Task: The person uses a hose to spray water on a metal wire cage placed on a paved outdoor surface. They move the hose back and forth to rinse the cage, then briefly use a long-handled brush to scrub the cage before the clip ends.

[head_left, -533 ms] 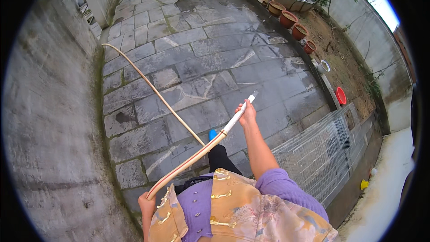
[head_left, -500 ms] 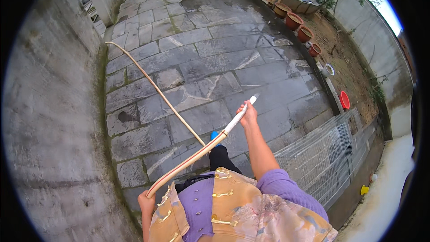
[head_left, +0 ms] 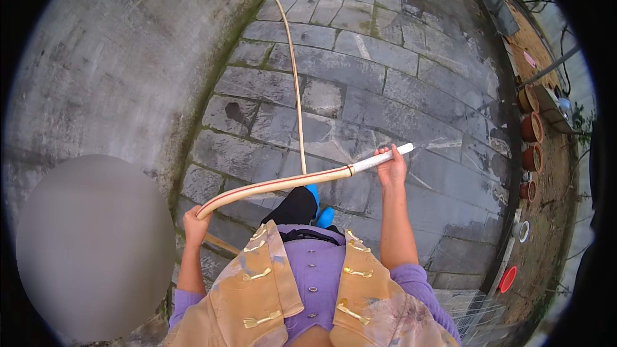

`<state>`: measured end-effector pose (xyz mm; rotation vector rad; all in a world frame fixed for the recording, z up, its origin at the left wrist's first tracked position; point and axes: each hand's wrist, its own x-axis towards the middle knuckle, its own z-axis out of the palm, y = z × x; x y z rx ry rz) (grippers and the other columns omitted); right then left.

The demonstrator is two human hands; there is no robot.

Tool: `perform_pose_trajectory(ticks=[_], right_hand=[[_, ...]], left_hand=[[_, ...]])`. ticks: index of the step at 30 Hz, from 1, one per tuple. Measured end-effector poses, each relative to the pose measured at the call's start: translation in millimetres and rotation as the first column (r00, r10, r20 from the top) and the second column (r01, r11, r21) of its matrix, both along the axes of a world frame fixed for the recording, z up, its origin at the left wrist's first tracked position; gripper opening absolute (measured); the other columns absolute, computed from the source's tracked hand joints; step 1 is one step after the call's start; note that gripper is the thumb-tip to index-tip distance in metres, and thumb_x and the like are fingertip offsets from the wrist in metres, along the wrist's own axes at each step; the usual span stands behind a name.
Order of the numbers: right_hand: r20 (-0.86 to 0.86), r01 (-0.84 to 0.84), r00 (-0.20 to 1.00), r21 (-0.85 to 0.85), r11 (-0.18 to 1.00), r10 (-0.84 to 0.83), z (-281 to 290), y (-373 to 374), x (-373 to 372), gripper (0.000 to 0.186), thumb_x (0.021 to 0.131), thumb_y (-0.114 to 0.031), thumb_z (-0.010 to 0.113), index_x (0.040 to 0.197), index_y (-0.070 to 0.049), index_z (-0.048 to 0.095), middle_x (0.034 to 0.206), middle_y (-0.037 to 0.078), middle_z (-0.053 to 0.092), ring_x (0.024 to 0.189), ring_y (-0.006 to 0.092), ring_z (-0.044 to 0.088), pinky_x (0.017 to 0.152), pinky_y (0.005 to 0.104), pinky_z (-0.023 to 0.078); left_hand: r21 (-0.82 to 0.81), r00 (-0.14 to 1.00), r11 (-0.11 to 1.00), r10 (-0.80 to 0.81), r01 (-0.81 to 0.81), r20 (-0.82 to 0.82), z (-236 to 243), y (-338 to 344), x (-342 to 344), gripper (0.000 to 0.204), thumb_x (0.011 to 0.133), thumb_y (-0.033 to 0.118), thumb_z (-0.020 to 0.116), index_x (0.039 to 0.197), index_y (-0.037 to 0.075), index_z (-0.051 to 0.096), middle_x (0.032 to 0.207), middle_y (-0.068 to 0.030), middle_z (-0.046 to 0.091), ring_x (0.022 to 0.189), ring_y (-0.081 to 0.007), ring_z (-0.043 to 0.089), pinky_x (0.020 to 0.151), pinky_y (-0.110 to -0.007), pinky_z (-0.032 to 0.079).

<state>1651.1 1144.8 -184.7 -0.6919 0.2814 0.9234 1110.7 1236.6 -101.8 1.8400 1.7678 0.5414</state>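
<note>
A cream garden hose with red stripes stretches across in front of my body. My left hand is wrapped around it at the left, where it bends. At its right end a white pipe nozzle is fitted, with a dark band at the joint. My right hand grips this nozzle near its tip, which points right and slightly away. A little water seems to come from the tip, over the wet stone paving. Further off, the thinner-looking run of hose lies along the paving toward the wall.
A concrete wall rises along the left, partly hidden by a blurred grey oval. To the right, terracotta pots, a white ring-shaped item and a red basin line a soil bed. Wire mesh lies at the lower right.
My view has swung to the left. The nozzle in my right hand now points more to the right and lies flatter. Both hands keep their hold, and a second blue shoe shows.
</note>
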Motion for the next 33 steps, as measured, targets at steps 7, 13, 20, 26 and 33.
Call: perform_pose_trajectory(ticks=[7, 13, 20, 26, 33], right_hand=[[0.052, -0.083, 0.995, -0.052, 0.995, 0.086, 6.4, 122.0, 107.3, 0.013, 0.094, -0.016, 0.044, 0.095, -0.003, 0.044, 0.083, 0.012, 0.053, 0.081, 0.0282, 0.055, 0.081, 0.0484, 0.049], [0.079, -0.307, 0.941, -0.221, 0.926, 0.330, 19.0, 256.3, 194.7, 0.035, 0.097, -0.030, 0.037, 0.113, 0.002, 0.037, 0.113, 0.021, 0.051, 0.109, 0.0393, 0.051, 0.094, 0.0558, 0.042], [0.608, 0.173, -0.097, -0.769, 0.615, 0.788, 18.8, 445.1, 297.1, 0.066, 0.083, -0.034, 0.064, 0.124, 0.009, 0.035, 0.122, 0.028, 0.044, 0.112, 0.0401, 0.045, 0.088, 0.0494, 0.041], [0.539, -0.496, -0.841, -0.734, 0.464, -0.046, 107.2, 572.7, 154.1, 0.079, 0.079, -0.024, 0.070, 0.140, -0.004, 0.024, 0.135, 0.016, 0.040, 0.127, 0.0304, 0.035, 0.109, 0.0461, 0.016], [0.650, -0.656, -0.746, -0.754, 0.007, 0.145, -0.8, 666.0, 97.4, 0.016, 0.081, -0.013, 0.069, 0.078, -0.003, 0.057, 0.061, -0.003, 0.051, 0.055, 0.0097, 0.045, 0.050, 0.0283, 0.040]], left_hand=[[0.077, 0.984, 0.989, 0.114, -0.125, 0.138, -19.7, 115.7, 114.9, 0.019, 0.072, 0.008, 0.069, 0.063, 0.002, 0.053, 0.052, -0.0045, 0.042, 0.054, -0.0080, 0.038, 0.048, -0.029, 0.034], [0.082, 0.985, 0.988, 0.115, -0.127, 0.132, -43.3, 238.2, 235.1, 0.022, 0.070, 0.013, 0.070, 0.064, 0.002, 0.052, 0.053, -0.0109, 0.047, 0.049, -0.0178, 0.038, 0.050, -0.033, 0.038], [0.172, 0.981, 0.982, 0.047, -0.080, 0.191, -21.2, 368.7, 347.1, 0.015, 0.067, 0.014, 0.069, 0.071, 0.006, 0.057, 0.065, -0.0133, 0.055, 0.061, -0.0315, 0.054, 0.055, -0.035, 0.042], [0.301, 0.996, 0.950, 0.070, -0.081, 0.046, -1.9, 447.0, 422.3, 0.012, 0.069, 0.023, 0.065, 0.070, 0.012, 0.060, 0.069, -0.0078, 0.060, 0.073, -0.0293, 0.060, 0.065, -0.041, 0.046], [0.415, 0.711, 0.657, 0.702, -0.630, -0.032, -55.7, 448.5, 491.3, 0.027, 0.071, 0.015, 0.066, 0.097, 0.011, 0.060, 0.104, -0.0067, 0.056, 0.110, -0.0256, 0.047, 0.093, -0.044, 0.034]])
